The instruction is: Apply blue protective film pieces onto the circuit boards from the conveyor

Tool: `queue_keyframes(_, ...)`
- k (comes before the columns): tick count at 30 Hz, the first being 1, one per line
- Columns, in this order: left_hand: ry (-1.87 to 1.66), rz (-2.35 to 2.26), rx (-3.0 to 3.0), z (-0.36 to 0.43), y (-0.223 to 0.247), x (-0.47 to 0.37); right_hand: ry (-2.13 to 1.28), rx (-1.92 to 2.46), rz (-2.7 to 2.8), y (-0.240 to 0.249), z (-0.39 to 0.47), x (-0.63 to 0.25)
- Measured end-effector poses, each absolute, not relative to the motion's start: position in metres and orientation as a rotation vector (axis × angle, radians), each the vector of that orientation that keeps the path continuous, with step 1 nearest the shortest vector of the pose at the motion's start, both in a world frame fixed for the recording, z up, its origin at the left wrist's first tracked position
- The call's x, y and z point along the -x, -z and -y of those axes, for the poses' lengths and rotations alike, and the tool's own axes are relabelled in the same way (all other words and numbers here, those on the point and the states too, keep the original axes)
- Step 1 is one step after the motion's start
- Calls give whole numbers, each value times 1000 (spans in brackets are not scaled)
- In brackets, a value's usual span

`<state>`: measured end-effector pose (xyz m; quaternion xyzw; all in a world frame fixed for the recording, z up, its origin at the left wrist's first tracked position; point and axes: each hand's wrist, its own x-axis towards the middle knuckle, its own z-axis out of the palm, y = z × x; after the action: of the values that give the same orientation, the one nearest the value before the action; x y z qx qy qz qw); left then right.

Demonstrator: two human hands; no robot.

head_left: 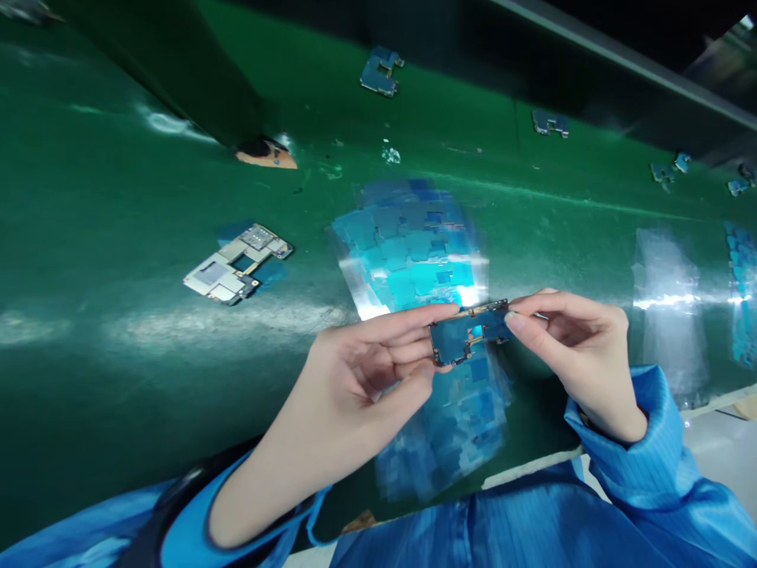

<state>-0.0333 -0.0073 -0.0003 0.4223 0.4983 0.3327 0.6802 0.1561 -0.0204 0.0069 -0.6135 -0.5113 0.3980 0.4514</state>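
Between my two hands, raised over the bench, is a circuit board (453, 341) with a dark blue face and a notch cut into it. My left hand (372, 371) grips its left end, thumb below and fingers along the back and upper edge. The thumb and index finger of my right hand (568, 335) pinch its right end. Beneath the board lies a sheet stack of clear film with blue film pieces (414, 252). To the left, another circuit board (236, 264) with silver shields rests on a scrap of blue film.
Farther back on the green bench (106, 355) lie a notched blue board (378, 72) and a smaller board (550, 124). A dark post (177, 71) rises at the back left. Clear film (671, 308) and a blue-covered sheet (743, 292) lie at the right.
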Motion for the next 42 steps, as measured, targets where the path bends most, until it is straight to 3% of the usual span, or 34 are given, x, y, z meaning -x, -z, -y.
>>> queue_keyframes(42,-716,-1289,-873,8,0,29,-949,1520,1269,0,25,-153)
